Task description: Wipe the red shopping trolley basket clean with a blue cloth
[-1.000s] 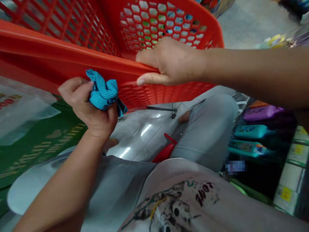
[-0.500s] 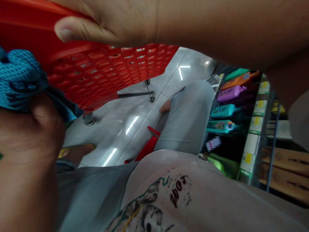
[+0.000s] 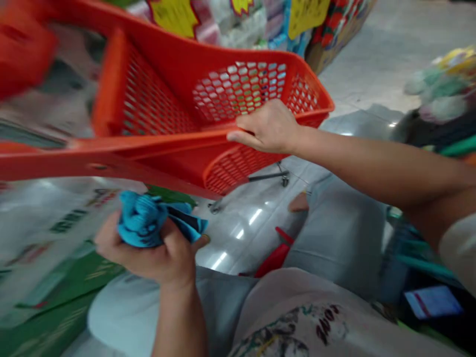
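Note:
My right hand (image 3: 269, 126) is closed over the near rim of a red plastic shopping cart (image 3: 174, 141), its thumb on the outer side. The cart's basket has perforated walls. Lower left, my left hand (image 3: 159, 255) is wrapped round a bunched blue mesh cloth (image 3: 143, 218) with black markings; a loose flap of it sticks out to the right. The cloth is below the cart's side rail and apart from it. What the cloth is exactly, I cannot tell.
Packaged goods with yellow price signs (image 3: 174, 17) stand behind the cart. Green-and-white bags or packs (image 3: 70, 277) lie at the left. Shelf goods (image 3: 420, 248) are close on the right, beside my knee. A glossy tiled floor (image 3: 245, 223) shows below.
My view has lifted and drawn back, showing the cart's inside and the goods behind it. My right hand remains on the rim; my left still holds the blue cloth.

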Demonstrator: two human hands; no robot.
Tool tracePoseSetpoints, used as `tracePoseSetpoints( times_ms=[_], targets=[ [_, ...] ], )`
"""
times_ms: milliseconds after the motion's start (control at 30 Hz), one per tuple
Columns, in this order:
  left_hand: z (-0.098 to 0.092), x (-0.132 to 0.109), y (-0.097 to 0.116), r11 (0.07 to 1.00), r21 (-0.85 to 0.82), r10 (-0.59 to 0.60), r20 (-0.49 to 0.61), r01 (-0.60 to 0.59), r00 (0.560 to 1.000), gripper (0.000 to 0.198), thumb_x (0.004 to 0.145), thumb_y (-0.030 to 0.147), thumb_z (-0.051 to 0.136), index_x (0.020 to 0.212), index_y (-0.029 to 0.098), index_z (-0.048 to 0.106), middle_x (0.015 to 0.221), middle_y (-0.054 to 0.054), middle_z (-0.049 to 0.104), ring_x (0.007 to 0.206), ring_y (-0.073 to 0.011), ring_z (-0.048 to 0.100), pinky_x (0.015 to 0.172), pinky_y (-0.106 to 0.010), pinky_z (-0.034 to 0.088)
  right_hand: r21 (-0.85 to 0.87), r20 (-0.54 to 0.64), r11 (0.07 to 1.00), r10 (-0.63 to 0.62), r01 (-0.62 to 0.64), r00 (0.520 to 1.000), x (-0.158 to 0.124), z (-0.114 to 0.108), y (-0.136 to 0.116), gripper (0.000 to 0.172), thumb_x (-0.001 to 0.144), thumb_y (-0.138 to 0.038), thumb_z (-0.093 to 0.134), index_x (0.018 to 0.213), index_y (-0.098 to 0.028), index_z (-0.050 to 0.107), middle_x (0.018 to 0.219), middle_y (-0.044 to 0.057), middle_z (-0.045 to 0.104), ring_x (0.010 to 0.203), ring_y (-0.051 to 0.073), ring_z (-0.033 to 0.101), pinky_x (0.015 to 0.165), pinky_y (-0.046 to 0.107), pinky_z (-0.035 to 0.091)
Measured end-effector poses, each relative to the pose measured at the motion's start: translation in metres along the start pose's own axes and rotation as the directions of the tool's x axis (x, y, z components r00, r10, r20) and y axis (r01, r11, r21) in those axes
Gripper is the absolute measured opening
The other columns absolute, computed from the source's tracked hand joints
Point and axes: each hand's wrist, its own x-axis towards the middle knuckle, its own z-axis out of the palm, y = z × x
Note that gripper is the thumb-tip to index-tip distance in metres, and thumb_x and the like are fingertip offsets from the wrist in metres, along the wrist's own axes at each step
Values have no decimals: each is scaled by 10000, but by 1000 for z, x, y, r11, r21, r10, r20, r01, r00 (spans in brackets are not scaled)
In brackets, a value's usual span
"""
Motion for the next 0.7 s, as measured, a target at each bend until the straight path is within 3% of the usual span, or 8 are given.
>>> tracePoseSetpoints(
  times_ms=[67,133,200,333,500,600,700],
  targets=[
    [-14,3,4,977,109,199,-129,-186,971,433,816,306,626,1229,268,501,1174,-82,533,1131,-295,549,1071,-536,396,38,-20,999,-7,8,1000,2,8,6,792,1001,-700,137,910,-168,717,814,84,729,735,193,632,623,296,265],
    [-28,8,5,950,178,290,-196,-257,937,462,808,302,651,1251,323,518,1151,-65,562,1072,-302,583,1014,-540,447,76,-55,997,-12,16,998,6,18,13,782,980,-727,175,855,-185,725,763,79,714,688,198,595,606,308,216],
    [-39,17,7,937,226,321,-266,-265,909,478,812,287,651,1264,346,507,1160,-60,564,1054,-301,592,988,-538,468,129,-115,992,2,13,993,9,25,17,761,969,-726,212,797,-187,721,756,88,708,696,202,578,616,311,220],
    [-52,45,8,901,354,378,-363,-249,852,480,838,259,635,1280,254,448,1200,-94,529,1109,-271,569,1019,-514,455,207,-219,978,36,11,975,11,33,11,695,962,-695,262,789,-188,703,824,125,709,819,246,583,744,357,322],
    [-45,72,13,864,456,419,-417,-213,806,392,900,249,578,1276,202,476,1177,-130,533,1179,-298,518,1050,-526,405,438,-303,899,176,-27,936,8,39,-8,599,976,-607,224,862,-272,708,949,175,724,938,281,579,899,457,314],
    [-36,65,18,845,485,441,-392,-226,808,423,890,222,581,1306,212,508,1220,-141,498,1214,-316,480,1067,-532,385,569,-318,822,207,12,925,9,46,-11,580,975,-574,215,815,-303,702,905,182,723,888,269,580,906,474,302],
    [-37,57,20,791,505,500,-208,-345,841,446,863,204,597,1305,240,548,1263,-136,464,1200,-311,485,1060,-509,396,587,-350,809,223,27,910,11,52,-10,572,961,-592,242,783,-296,697,861,179,723,861,264,568,901,477,294]
  ],
)
